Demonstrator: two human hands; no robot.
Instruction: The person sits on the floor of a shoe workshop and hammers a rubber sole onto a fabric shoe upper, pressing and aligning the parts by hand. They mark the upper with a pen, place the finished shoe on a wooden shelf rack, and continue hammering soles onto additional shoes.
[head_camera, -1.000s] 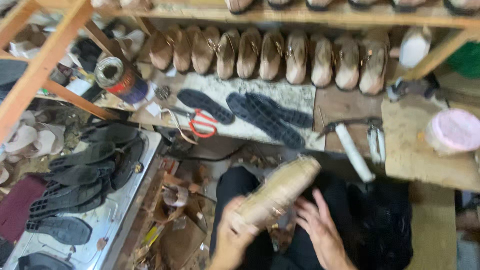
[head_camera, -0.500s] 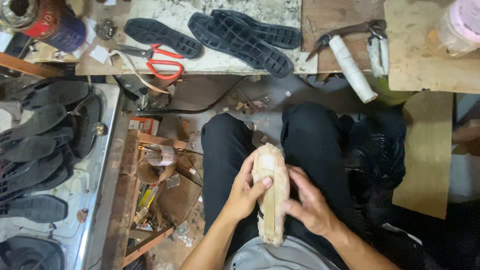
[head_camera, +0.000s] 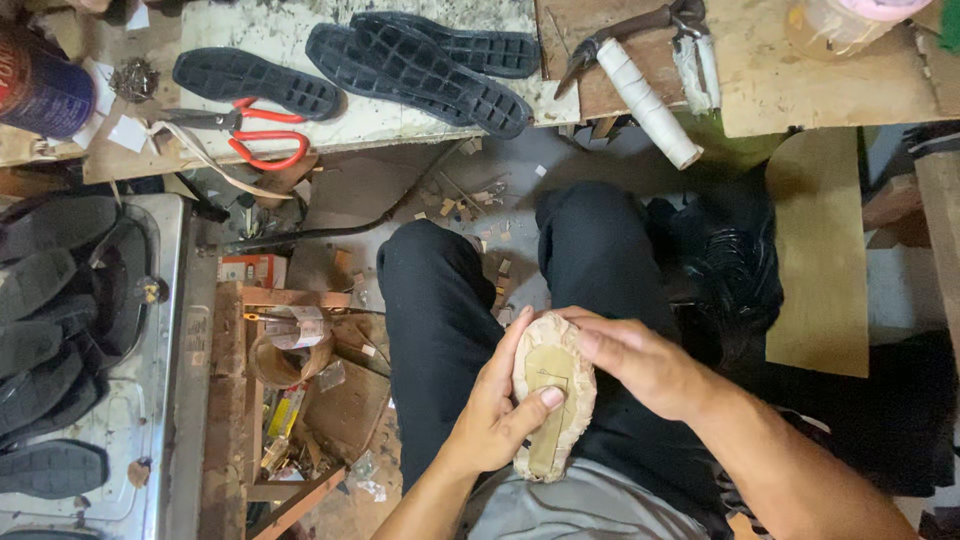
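Between both hands, rough tan shoe upper (head_camera: 553, 395)

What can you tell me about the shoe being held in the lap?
The shoe is a tan, unfinished upper lying sole side up over the lap, with no outsole. A paler insole strip runs down its middle inside rough, puckered edges. The left hand grips its side, thumb across the insole; the right hand covers its top edge.

Left hand (head_camera: 495, 420), right hand (head_camera: 640, 360) grip tan shoe upper (head_camera: 552, 395) over lap; black soles (head_camera: 430, 60) on bench.
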